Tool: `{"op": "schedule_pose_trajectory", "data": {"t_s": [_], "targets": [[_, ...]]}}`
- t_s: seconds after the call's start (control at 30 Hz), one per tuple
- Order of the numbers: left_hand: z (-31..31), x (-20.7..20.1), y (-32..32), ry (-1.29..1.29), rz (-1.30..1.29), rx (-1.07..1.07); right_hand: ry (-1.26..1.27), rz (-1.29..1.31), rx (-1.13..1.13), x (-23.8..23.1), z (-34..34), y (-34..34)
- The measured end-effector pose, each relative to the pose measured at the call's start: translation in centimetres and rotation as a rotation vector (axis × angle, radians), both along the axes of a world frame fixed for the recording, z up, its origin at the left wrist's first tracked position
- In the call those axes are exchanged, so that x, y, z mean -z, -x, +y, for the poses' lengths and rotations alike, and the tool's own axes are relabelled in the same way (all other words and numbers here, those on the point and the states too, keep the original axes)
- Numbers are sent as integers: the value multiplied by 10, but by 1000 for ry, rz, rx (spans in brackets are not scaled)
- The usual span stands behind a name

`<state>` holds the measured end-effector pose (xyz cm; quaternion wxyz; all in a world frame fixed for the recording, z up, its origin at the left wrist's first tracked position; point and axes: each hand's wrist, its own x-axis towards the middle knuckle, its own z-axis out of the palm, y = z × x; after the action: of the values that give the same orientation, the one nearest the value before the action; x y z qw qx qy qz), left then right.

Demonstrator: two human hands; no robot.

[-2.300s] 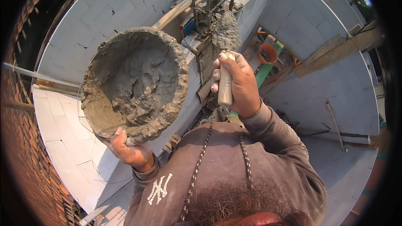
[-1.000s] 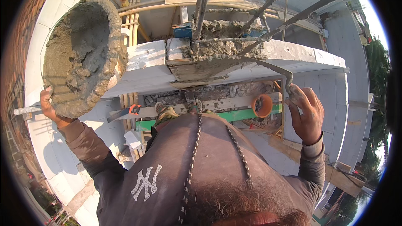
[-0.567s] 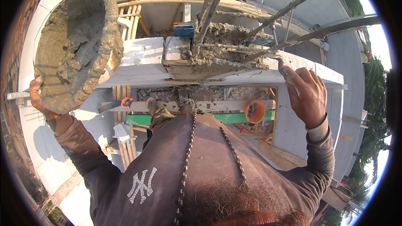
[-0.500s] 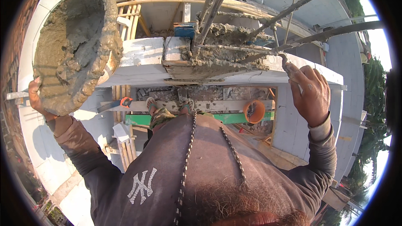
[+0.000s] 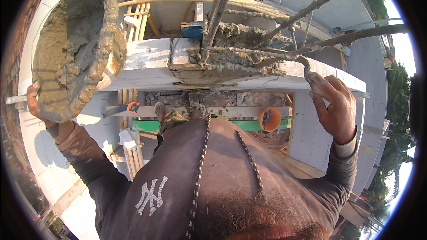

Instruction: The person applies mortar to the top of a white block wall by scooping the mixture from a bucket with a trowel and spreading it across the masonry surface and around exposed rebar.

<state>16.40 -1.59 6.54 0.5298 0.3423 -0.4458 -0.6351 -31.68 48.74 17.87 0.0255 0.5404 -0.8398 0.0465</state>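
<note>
My left hand (image 5: 34, 100) grips the lower left rim of a wide basin (image 5: 113, 62), tilted so that its mouth faces me. Thick grey wet mortar (image 5: 66, 71) coats the inside and rim. My right hand (image 5: 334, 106) is closed round the mortar-smeared handle of a trowel (image 5: 305, 63), whose bent neck rises from my fingers. The trowel's blade lies toward the mortar-covered ledge (image 5: 242, 58) between the steel bars and is hard to tell from the mortar.
Steel bars (image 5: 342, 38) slant across the top of the white block wall (image 5: 149, 53). Below the wall are an orange bucket (image 5: 269, 119), a handsaw (image 5: 132, 107) and a green board (image 5: 147, 126) by my feet. Bamboo poles (image 5: 144, 13) stand behind the wall.
The basin has shifted slightly left with my left hand. My right hand and the trowel have moved a little right and down, with the grip kept.
</note>
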Motion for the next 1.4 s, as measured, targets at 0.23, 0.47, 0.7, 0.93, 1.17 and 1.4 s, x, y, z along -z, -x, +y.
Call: {"op": "schedule_pose_trajectory", "data": {"t_s": [0.23, 0.47, 0.7, 0.93, 1.17, 1.4], "targets": [[-5, -5, 5, -2, 36, 57, -60, -72, -177, 27, -42, 6], [-6, 6, -2, 224, -100, -47, 23, -34, -243, 24, -40, 10], [-3, 10, 9, 334, -67, -55, -17, 11, -326, 24, -52, 14], [-5, 8, 1, 176, 11, 95, 70, 69, -248, 34, -50, -3], [26, -26, 40, -104, 118, 95, 74, 39, -254, 40, -45, -2], [12, -15, 21, -70, 49, 37, 104, -180, -56, 6, 5, -2]]}}
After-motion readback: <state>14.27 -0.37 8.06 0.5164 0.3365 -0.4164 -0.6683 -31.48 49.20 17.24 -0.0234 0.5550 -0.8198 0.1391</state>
